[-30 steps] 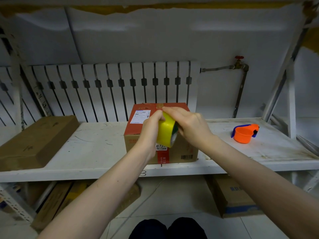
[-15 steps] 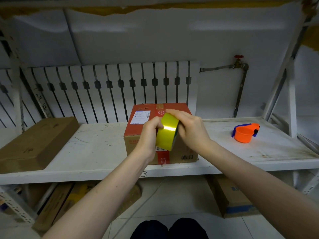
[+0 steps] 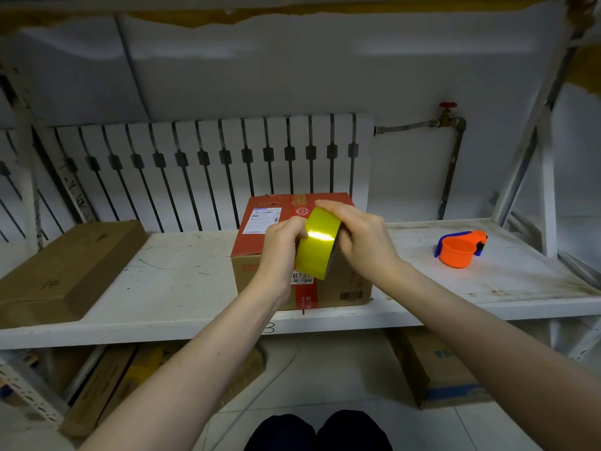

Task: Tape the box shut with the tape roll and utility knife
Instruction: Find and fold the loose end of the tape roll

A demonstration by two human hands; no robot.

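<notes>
A cardboard box (image 3: 260, 242) with a red top and a white shipping label stands in the middle of the white shelf (image 3: 175, 288). In front of it I hold a yellow tape roll (image 3: 317, 244) on edge, between both hands. My left hand (image 3: 281, 249) grips its left side, thumb on the outer band. My right hand (image 3: 361, 242) wraps the right side, fingers over the top. No loose strip of tape shows. An orange and blue tape cutter (image 3: 458, 249) sits on the shelf to the right, well apart from my hands.
A flat brown carton (image 3: 65, 268) lies at the shelf's left end. More cartons (image 3: 439, 366) stand on the floor below the shelf. A white radiator (image 3: 208, 170) and a pipe with a red valve (image 3: 448, 113) line the back wall. My knees (image 3: 318, 431) show at the bottom.
The tape roll has turned a little in my hands and tilted, its glare now across the outer band. Both hands stay in front of the box.
</notes>
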